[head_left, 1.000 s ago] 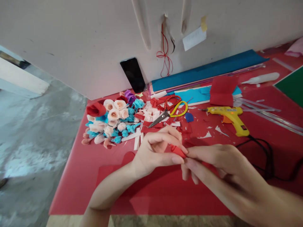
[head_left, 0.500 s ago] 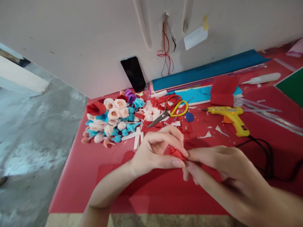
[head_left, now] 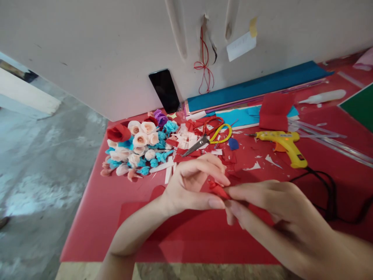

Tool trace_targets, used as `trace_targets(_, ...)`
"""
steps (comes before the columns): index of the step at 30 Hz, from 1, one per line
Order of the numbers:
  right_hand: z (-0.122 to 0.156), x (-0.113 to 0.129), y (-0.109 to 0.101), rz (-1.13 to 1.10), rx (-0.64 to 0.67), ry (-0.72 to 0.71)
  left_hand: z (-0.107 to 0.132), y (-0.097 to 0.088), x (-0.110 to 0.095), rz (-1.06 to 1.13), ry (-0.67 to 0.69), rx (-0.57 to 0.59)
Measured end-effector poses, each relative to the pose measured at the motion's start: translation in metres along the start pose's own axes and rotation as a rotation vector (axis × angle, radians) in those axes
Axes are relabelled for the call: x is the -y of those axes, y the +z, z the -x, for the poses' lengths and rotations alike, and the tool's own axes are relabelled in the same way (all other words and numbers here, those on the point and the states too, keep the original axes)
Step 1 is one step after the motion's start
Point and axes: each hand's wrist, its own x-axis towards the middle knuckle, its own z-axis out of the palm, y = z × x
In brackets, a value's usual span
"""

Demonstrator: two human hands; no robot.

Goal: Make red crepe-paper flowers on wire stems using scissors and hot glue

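Note:
A small rolled red paper flower (head_left: 218, 189) is between my two hands above the table. My right hand (head_left: 279, 210) pinches its lower end between thumb and index finger. Around its other side curls my left hand (head_left: 195, 184), thumb along the near edge and index finger arched over the top. The left fingertips are close to the paper; part of their contact is hidden. Below the hands lies a sheet of red paper (head_left: 186, 227). Beyond them rest scissors (head_left: 204, 140) with one red and one yellow handle, among paper scraps.
Paper flowers (head_left: 140, 139) in white, blue, red and purple are heaped at left. A yellow glue gun (head_left: 281, 136) with a black cord lies at right. A phone (head_left: 165, 91) leans against the wall. Blue paper (head_left: 250, 87), clear sticks (head_left: 346, 146) and a white bottle (head_left: 325, 96) lie behind.
The left index finger and thumb have parted slightly, leaving more of the red flower visible. The right hand keeps its pinch, its fingertips shifted a little left. Everything else stays put.

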Motion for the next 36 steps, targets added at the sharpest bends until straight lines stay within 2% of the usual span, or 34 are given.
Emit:
trace_targets(4, 0.0, -0.002, 0.0, 0.01, -0.002, -0.023, 0.0, -0.002, 0.002, -0.034, 0.064, 0.02)
trace_targets(12, -0.004, -0.001, -0.001, -0.004, 0.017, -0.003, -0.001, -0.001, -0.004, -0.099, 0.021, 0.061)
trace_targets(25, -0.012, 0.004, 0.002, 0.109, 0.071, -0.086, -0.001, 0.0, -0.008, -0.109, -0.02, 0.149)
trace_targets(29, -0.012, 0.003, 0.004, 0.12, 0.089, -0.032, -0.002, 0.0, -0.011, -0.11, -0.032, 0.168)
trace_targets(33, -0.015, 0.003, 0.004, 0.13, 0.116, 0.02, -0.004, -0.004, -0.017, -0.203, 0.047, 0.135)
trace_targets(36, -0.018, 0.005, 0.001, 0.116, 0.05, -0.002, -0.005, -0.009, -0.021, -0.287, 0.183, 0.097)
